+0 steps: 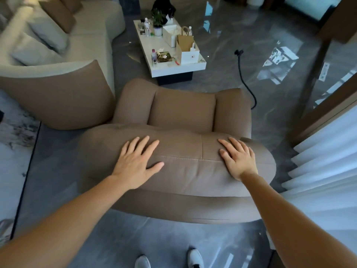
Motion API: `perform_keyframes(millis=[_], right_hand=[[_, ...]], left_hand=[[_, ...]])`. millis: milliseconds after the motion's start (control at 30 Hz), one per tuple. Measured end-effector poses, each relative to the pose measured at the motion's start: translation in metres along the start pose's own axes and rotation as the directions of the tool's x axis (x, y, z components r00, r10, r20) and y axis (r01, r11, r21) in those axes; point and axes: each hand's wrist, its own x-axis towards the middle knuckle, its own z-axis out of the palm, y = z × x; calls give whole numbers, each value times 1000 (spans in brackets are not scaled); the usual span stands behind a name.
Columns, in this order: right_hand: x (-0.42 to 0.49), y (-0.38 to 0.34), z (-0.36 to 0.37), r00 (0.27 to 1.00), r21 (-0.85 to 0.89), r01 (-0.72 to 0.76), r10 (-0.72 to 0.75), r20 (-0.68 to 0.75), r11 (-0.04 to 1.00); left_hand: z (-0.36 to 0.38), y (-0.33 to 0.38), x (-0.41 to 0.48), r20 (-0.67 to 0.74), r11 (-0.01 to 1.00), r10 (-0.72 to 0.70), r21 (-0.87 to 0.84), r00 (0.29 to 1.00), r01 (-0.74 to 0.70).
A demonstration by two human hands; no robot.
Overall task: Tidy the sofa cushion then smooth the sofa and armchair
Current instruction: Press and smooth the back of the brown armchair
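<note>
I stand behind a tan armchair [181,111] and look down over its padded backrest [185,171]. My left hand [137,161] lies flat on the left part of the backrest top, fingers spread. My right hand [237,155] lies flat on the right part, fingers apart, holding nothing. The cream sofa [90,33] curves away at the upper left, with pale cushions [46,35] and a brown cushion [59,14] leaning on its back. Its tan end panel [63,101] stands just left of the armchair.
A white coffee table [173,64] beyond the armchair carries bottles, a potted plant, boxes and a paper bag [185,41]. A black cable [245,80] trails over the glossy grey floor at the right. White curtains [324,171] hang at the right edge. A marble surface [11,151] sits at the left.
</note>
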Motion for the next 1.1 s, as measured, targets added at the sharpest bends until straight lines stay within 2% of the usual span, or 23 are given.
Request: perform_keyframes(millis=[67,133,167,300,400,533,667,867,1000,1067,1100], right_hand=[[9,11,-8,987,25,-154,153,48,988],[12,10,-14,969,50,-246,243,49,968],[9,5,-15,971,52,-239,238,30,970],[-26,-22,-1,998,-1,-42,42,-39,999],[-40,-19,3,997,-51,-13,9,-78,999],[-34,12,-7,999,-143,6,-12,-40,990],[-28,36,-11,1000,-195,16,-16,2,981],[-24,49,-19,992,-177,37,-15,122,983],[-10,31,-48,967,-252,8,56,247,968],[4,4,-74,949,-279,9,79,305,960],[11,-13,-88,938,-260,49,45,344,965]], left_hand=[[4,32,3,-17,998,-63,20,998,64],[9,68,9,-43,990,-135,35,990,136],[11,84,12,-50,985,-167,37,985,169],[19,132,20,-61,968,-249,10,967,250],[24,162,27,-37,958,-286,-38,957,285],[31,181,30,-32,979,-185,-96,982,182],[35,198,29,-37,983,-168,-86,985,164],[23,208,27,72,975,-164,-138,984,173],[-2,186,21,133,983,-87,-147,987,107],[-26,166,19,168,978,-111,-159,980,138],[-41,156,19,180,977,-131,-141,975,157]])
